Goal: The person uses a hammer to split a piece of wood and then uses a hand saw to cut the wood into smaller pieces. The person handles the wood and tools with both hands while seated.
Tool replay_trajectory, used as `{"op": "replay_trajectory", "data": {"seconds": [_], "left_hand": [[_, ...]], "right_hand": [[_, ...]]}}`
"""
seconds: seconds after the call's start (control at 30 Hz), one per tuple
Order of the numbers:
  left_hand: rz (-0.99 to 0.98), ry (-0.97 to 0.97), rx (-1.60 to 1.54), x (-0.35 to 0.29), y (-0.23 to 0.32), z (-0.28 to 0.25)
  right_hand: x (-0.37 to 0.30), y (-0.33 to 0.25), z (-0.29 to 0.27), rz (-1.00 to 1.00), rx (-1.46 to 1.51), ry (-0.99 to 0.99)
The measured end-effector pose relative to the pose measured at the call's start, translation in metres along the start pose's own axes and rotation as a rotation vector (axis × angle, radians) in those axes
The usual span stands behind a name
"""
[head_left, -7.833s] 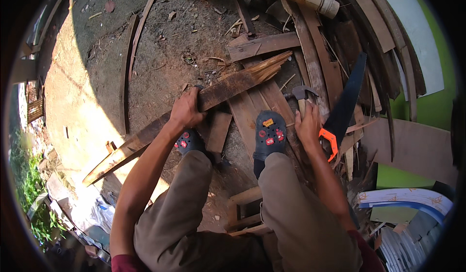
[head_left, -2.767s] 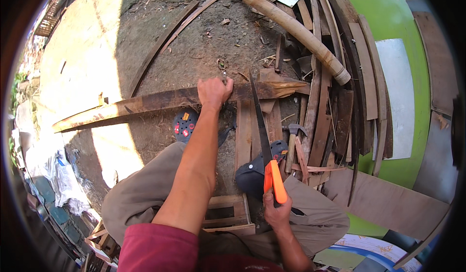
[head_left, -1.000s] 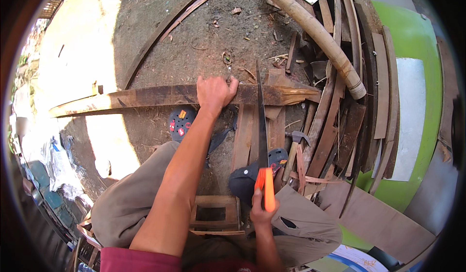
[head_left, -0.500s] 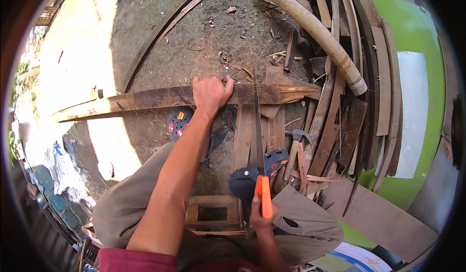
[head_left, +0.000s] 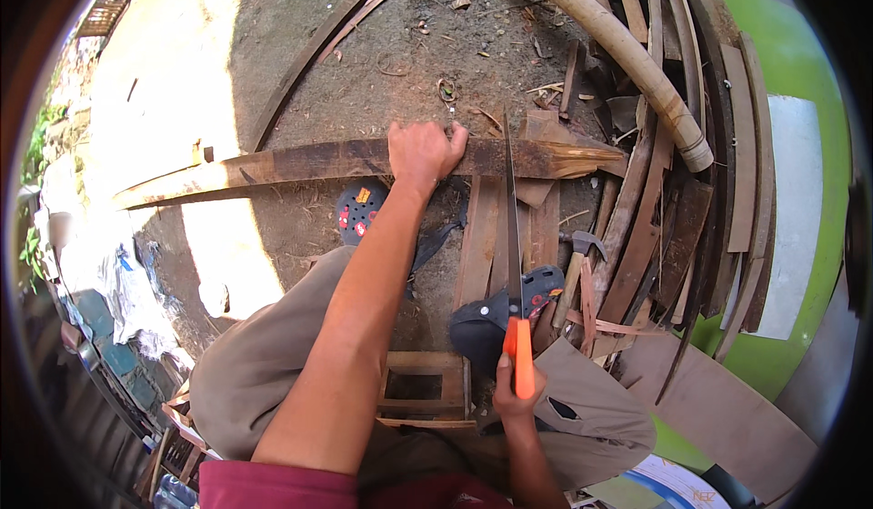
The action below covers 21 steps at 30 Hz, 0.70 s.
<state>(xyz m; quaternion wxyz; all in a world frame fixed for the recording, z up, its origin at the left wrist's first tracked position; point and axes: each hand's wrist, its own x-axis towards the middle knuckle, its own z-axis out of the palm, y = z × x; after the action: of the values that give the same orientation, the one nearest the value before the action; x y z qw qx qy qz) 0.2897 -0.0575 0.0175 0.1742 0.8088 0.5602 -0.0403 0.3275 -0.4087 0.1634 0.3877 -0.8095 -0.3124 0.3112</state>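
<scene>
A long, dark, weathered plank (head_left: 318, 162) lies crosswise in front of me, its right end split and pale. My left hand (head_left: 424, 153) is closed over its upper edge, right of the middle. In my right hand (head_left: 516, 396) is the orange handle of a handsaw (head_left: 520, 354), held low, near my right knee. The thin blade runs away from me across the plank, between my left hand and the split end. Whether the teeth have cut into the wood cannot be made out. Under the plank's right part are flat boards (head_left: 478, 245).
A claw hammer (head_left: 575, 259) rests beside my right clog (head_left: 491, 320). My left clog (head_left: 361, 209) is just under the plank. Scrap boards and a bamboo pole (head_left: 627, 54) are heaped at right. A small wooden stool-like frame (head_left: 426, 364) stands between my legs.
The whole view has shifted, so the scene sits farther right and slightly higher. Both hands keep their grips, and the saw crosses the plank at nearly the same spot.
</scene>
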Motion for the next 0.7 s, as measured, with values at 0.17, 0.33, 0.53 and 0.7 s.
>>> {"op": "replay_trajectory", "data": {"seconds": [0.17,0.33,0.53,0.7], "left_hand": [[-0.011,-0.006,0.021,0.001,0.001,-0.002],[-0.018,0.015,0.003,0.003,-0.004,-0.003],[0.016,-0.028,-0.028,0.001,0.009,0.008],[0.039,-0.062,-0.027,0.007,0.022,0.009]], "right_hand": [[0.104,-0.001,0.063,-0.040,0.140,0.060],[0.056,0.001,0.030,0.143,0.221,0.024],[0.024,-0.013,0.017,0.109,0.093,0.089],[0.174,-0.051,0.069,0.099,0.112,0.179]]}}
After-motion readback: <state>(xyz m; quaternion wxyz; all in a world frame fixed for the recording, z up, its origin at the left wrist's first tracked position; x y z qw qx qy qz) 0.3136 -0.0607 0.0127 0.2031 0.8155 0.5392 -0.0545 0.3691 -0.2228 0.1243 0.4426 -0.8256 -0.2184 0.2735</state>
